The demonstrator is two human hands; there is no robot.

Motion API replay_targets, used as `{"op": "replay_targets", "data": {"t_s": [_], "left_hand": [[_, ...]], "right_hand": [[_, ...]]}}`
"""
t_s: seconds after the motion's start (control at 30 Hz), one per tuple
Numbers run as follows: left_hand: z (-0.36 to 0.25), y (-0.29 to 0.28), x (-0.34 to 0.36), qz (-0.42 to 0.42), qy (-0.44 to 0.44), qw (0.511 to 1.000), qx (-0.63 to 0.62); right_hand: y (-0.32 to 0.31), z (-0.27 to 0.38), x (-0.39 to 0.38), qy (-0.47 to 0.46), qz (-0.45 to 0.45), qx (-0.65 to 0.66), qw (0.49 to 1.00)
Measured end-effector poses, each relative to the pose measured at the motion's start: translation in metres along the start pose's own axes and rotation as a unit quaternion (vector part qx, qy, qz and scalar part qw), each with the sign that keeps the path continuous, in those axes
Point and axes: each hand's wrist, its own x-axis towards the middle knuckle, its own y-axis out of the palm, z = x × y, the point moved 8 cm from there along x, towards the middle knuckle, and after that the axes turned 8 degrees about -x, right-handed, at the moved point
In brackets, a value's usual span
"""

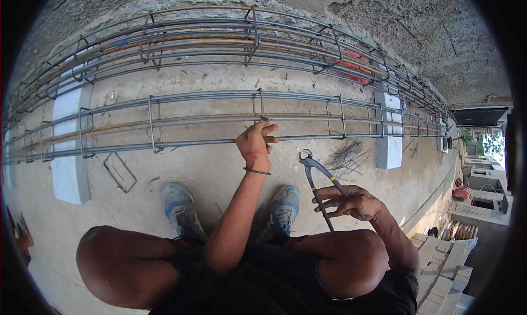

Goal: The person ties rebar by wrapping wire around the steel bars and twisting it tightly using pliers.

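My left hand (254,146) is at the lower rebar cage (203,117) beside an upright stirrup, its loosely bent fingers apart; whether the fingertips touch a tie there is hard to see. A dark band circles that wrist. My right hand (354,204) grips long-handled end-cutting pincers (310,167) with yellow bands, their head just below the cage. Right of the pincers lies a tangle of thin wire (346,158). A loose rectangular stirrup (119,171) rests on the concrete at left.
A second cage (197,38) runs behind, along a rough wall (428,35), with something red (354,68) beneath. Pale blocks (70,172) (388,153) support the cages. My shoes (178,205) are on the floor. Stacked blocks (444,265) stand at far right.
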Motion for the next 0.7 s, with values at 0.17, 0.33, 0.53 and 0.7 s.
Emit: {"op": "replay_targets", "data": {"t_s": [0.17, 0.33, 0.53, 0.7], "left_hand": [[-0.003, 0.004, -0.004, 0.020, -0.006, 0.999, 0.025], [0.006, 0.000, -0.001, 0.096, -0.044, 0.994, 0.024], [0.020, 0.002, -0.005, 0.143, -0.050, 0.988, -0.026], [0.023, 0.003, -0.004, 0.120, -0.036, 0.987, -0.097]], "right_hand": [[-0.002, 0.071, 0.041, 0.027, 0.041, -0.062, 0.997], [0.007, 0.092, 0.062, 0.084, 0.064, -0.056, 0.993], [0.008, 0.097, 0.063, 0.075, 0.096, -0.006, 0.993], [0.007, 0.097, 0.068, 0.094, 0.100, -0.001, 0.990]]}}
